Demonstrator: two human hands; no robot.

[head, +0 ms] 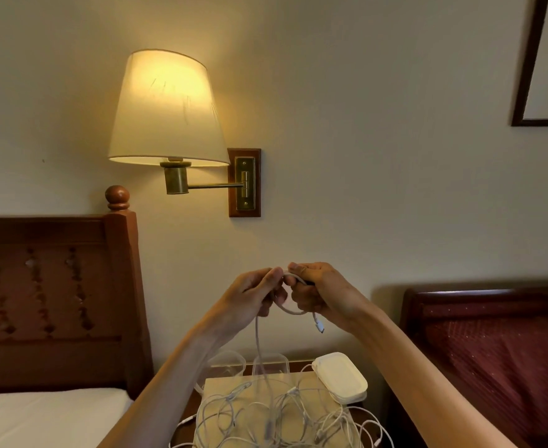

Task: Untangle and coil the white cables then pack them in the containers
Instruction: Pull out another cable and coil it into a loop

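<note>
I held one white cable (293,310) up in front of the wall, my left hand (254,299) and right hand (322,294) both pinched shut on it, fingertips nearly touching. A small loop hung between them, its connector (320,326) dangling below my right hand. The tangled pile of cables (275,412) lay on the nightstand (301,381) beneath, beside clear containers (227,363) and stacked white lids (340,376).

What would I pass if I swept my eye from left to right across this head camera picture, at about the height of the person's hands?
Wooden headboard → left hand → right hand, both hands pinching one white cable between them → red upholstered chair.
</note>
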